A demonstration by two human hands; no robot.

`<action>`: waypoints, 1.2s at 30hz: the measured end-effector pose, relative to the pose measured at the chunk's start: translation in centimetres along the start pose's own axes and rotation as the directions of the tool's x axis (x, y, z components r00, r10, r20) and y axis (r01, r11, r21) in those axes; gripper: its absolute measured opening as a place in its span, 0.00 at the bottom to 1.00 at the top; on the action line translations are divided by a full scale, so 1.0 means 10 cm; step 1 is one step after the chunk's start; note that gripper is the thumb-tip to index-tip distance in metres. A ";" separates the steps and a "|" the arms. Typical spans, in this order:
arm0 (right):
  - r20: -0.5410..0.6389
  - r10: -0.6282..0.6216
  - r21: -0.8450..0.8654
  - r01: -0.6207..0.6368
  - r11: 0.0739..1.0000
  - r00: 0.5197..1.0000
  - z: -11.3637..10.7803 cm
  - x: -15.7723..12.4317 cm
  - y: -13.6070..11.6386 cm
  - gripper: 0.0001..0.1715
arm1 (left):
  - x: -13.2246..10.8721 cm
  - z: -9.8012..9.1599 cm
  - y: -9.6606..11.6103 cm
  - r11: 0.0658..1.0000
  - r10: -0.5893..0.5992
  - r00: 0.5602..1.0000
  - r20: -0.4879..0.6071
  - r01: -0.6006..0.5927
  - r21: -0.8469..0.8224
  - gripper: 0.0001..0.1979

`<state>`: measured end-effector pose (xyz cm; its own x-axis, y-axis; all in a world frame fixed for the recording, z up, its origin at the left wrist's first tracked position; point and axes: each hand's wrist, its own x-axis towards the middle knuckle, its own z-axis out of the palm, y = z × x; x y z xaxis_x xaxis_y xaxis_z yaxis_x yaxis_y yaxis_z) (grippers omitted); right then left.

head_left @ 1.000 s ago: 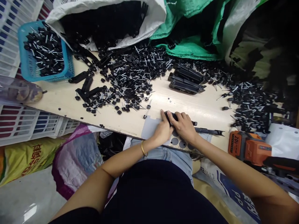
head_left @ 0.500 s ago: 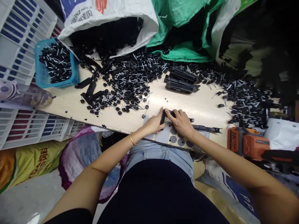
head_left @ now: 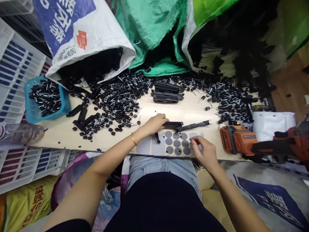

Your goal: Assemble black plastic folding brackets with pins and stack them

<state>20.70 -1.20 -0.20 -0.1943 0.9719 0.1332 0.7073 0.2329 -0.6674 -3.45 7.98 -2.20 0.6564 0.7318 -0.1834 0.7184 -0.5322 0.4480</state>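
Note:
My left hand (head_left: 156, 124) is closed around a long black plastic part (head_left: 175, 123), which sticks out to the right beyond the fingers. A short black arm (head_left: 157, 138) shows below this hand; whether it joins the held part is hidden. Another slender black piece (head_left: 194, 125) lies on the table to the right. My right hand (head_left: 205, 153) is at the right edge of a sheet of round grey pads (head_left: 177, 143), its fingers curled in with thumb near index. Anything between those fingertips is too small to make out. Plain grey sheets (head_left: 144, 145) lie below my left hand.
Black-headed pins (head_left: 118, 100) lie heaped along the back, beside a blue basket (head_left: 65, 102) of more. Several black parts (head_left: 167, 96) are stacked mid-table. Open sacks (head_left: 103, 38) stand behind. An orange cordless tool (head_left: 238, 140) lies at the right, by the table's front edge.
My hands were together on the black part; my right hand has come off it and moved right to the pad sheet. My left hand stays on the part. The camera view has shifted.

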 end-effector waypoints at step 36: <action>-0.015 0.521 0.800 -0.302 0.518 0.854 0.52 0.36 -0.77 0.23 | -0.55 0.31 0.90 -0.213 -0.335 0.898 0.285 0.222 -0.952 0.33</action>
<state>11.05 0.34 1.60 0.2124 0.9514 -0.2229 -0.1183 -0.2014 -0.9723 0.11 -2.17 0.12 0.4142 0.7143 -0.5640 -0.2258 0.6810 0.6966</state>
